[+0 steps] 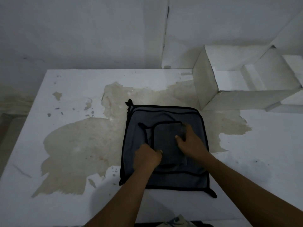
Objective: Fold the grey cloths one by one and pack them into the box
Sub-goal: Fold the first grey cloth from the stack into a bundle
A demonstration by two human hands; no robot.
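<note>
A stack of flat grey cloths [193, 118] with black edging lies in the middle of the white table [68, 79]. On top of the stack sits a smaller folded grey cloth [165, 136]. My left hand [146, 158] grips the folded cloth at its near left edge. My right hand [190, 141] holds its right side, fingers curled over the far right corner. The white open box [209, 89] stands at the back right of the table, its opening facing up; no cloth is visible inside it.
The table's white surface is peeled in large beige patches [77, 148] left of and behind the cloths. A white wall rises behind the table. A shoe [177, 222] shows below the table's near edge.
</note>
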